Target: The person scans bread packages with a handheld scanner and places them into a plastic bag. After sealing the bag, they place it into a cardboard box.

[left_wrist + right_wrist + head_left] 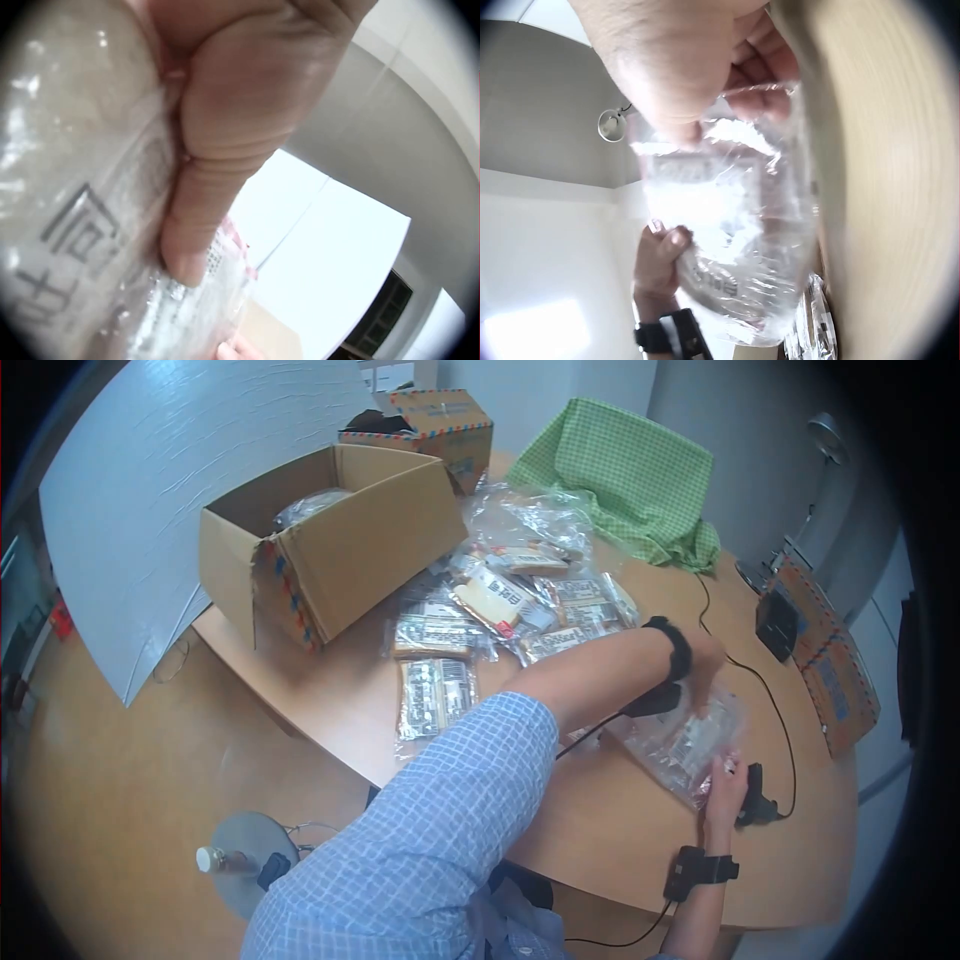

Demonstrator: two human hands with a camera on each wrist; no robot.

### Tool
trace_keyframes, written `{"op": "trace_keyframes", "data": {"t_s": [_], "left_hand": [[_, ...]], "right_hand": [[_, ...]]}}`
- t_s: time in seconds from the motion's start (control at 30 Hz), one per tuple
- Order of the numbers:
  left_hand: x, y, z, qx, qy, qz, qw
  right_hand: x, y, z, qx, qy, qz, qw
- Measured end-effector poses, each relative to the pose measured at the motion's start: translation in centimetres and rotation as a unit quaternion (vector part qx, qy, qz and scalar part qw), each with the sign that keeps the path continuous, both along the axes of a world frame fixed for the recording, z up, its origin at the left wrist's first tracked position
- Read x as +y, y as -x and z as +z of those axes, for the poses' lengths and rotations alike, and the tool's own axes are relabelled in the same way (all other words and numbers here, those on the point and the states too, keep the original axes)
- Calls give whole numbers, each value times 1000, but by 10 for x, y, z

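Observation:
Both hands hold a clear, crinkled plastic bag of packaged bread over the right side of the table. Dark printed characters show through the plastic in the left wrist view. My left hand reaches across and grips the far end, its thumb pressed flat along the package. At the near edge, my right hand pinches the plastic, the thumb on one face and the fingers behind it. The right wrist view shows the left hand gripping the opposite side of the same bag.
Several bread packs lie on the table left of the hands. An open cardboard box stands behind them, with another box farther back. Green checked cloth sits at the back. A black cable runs along the right.

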State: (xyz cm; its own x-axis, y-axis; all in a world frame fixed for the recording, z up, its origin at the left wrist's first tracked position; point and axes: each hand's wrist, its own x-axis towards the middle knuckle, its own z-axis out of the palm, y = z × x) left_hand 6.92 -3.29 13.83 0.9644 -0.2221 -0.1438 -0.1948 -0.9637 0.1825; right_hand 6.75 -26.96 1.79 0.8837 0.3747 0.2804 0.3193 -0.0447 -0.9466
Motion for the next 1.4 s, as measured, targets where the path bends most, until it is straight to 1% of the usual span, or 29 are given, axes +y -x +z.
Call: {"op": "trace_keyframes", "data": {"t_s": [0.03, 0.07, 0.1, 0.23, 0.27, 0.33, 0.37, 0.4, 0.47, 0.53, 0.57, 0.6, 0.7, 0.77, 0.87, 0.9, 0.93, 1.0, 1.03, 1.1, 1.13, 1.17, 1.2, 1.23, 1.27, 1.3, 1.33, 1.37, 1.4], "left_hand": [[-2, 6, 16, -46, -18, -24, 999], [-1, 25, 36, -93, -21, -30, 995], [-1, 46, 57, -141, -26, -35, 989], [32, 143, 127, -283, -64, -2, 957], [47, 168, 142, -309, -76, 30, 948], [77, 218, 172, -355, -97, 97, 925], [99, 252, 184, -375, -125, 126, 910], [127, 292, 190, -392, -162, 166, 890], [177, 365, 197, -407, -233, 247, 848], [214, 419, 199, -394, -291, 334, 806], [232, 429, 190, -434, -298, 306, 793], [240, 435, 186, -425, -285, 324, 796], [267, 447, 173, -440, -270, 291, 806], [291, 452, 167, -463, -271, 253, 805], [289, 460, 170, -433, -284, 267, 813], [290, 460, 170, -435, -279, 269, 813], [295, 462, 170, -432, -278, 274, 813], [303, 467, 170, -441, -292, 231, 817], [302, 474, 166, -439, -291, 237, 817], [295, 490, 155, -444, -220, 188, 848], [306, 489, 153, -440, -221, 193, 849], [323, 488, 150, -445, -246, 216, 834], [326, 492, 145, -442, -235, 216, 838], [330, 496, 140, -440, -224, 216, 842], [333, 499, 134, -437, -214, 216, 847], [346, 515, 119, -300, -166, 222, 913], [353, 523, 110, -156, -112, 225, 955], [346, 517, 112, -153, -110, 229, 955], [333, 506, 122, 15, -50, 351, 935]], "right_hand": [[-1, -6, -6, -37, -17, -3, 999], [-1, 8, 10, 30, -51, 43, 997], [1, 18, 20, -19, -11, 2, 1000], [0, 26, 15, 17, -11, 62, 998], [1, 24, 10, 34, -13, 79, 996], [1, 22, 5, 28, 55, 67, 996], [-3, 8, -7, 23, 71, 91, 993], [-1, 7, -10, 42, 50, 76, 995], [1, 1, -12, 45, 69, 66, 994], [8, 4, -4, 60, 97, 75, 991], [12, 5, 2, 74, 126, 77, 986], [16, 3, 5, 73, 125, 79, 986], [37, 5, 22, 111, 228, 69, 965], [43, -23, -1, 64, 198, 69, 976], [54, -40, -26, -176, 242, 10, 954], [52, -45, -34, -226, 230, -28, 946], [52, -46, -35, -234, 232, -40, 943], [54, -43, -32, -250, 234, -65, 937], [51, -44, -34, -209, 191, -58, 957], [40, -60, -46, -145, 147, -57, 977], [35, -66, -51, -114, 123, -58, 984], [17, -96, -64, -87, 124, -31, 988], [10, -117, -74, -59, 125, -4, 990], [15, -116, -78, -86, 128, -44, 987], [35, -74, -47, -145, 185, -70, 969], [60, -26, -12, -203, 243, -102, 943], [86, 23, 24, -257, 296, -137, 910], [93, 22, 25, -256, 293, -136, 911], [101, 18, 24, -254, 294, -131, 912]]}}
